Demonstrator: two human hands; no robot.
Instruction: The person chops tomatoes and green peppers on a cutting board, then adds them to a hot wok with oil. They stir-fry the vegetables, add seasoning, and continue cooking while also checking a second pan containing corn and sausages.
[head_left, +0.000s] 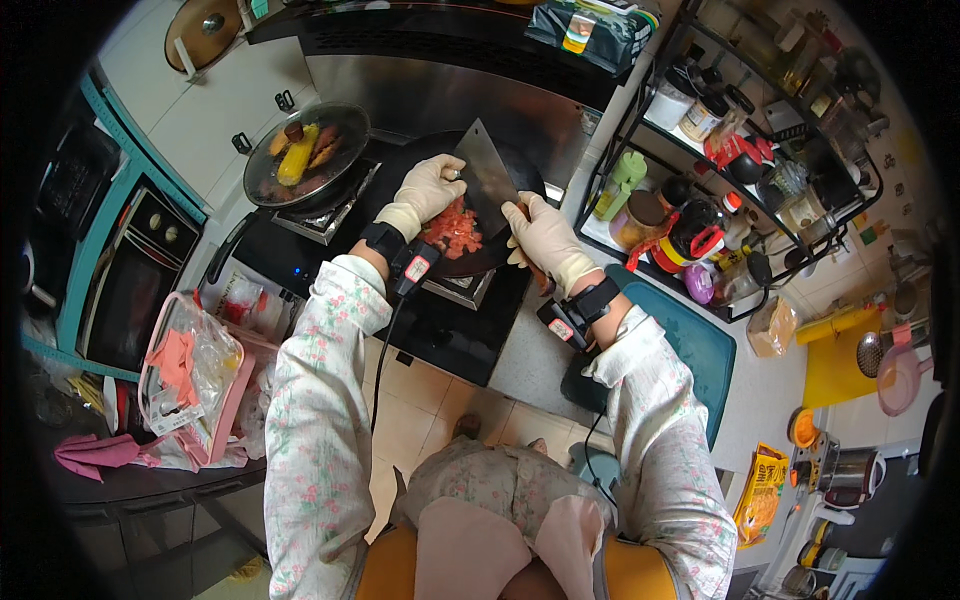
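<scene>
Over a dark wok (517, 161) on the hob, my gloved right hand (546, 234) grips the handle of a cleaver (489, 166). The wide metal blade points up and away, tilted above the pan. My left hand (429, 191), gloved too, is on the left side of the wok with its fingers curled beside the blade. Whether those fingertips touch the steel or pinch a scrap is too small to tell. Chopped red food (454, 231), which looks like diced tomato, lies in the wok below my hands.
Left on the hob, a lidded pan (307, 196) holds corn under its glass lid (259, 161). A green cutting board (690, 322) lies on the right counter below a black rack (645, 124) of jars and bottles. A pink basket (238, 409) stands at left. Wristband cables hang down.
</scene>
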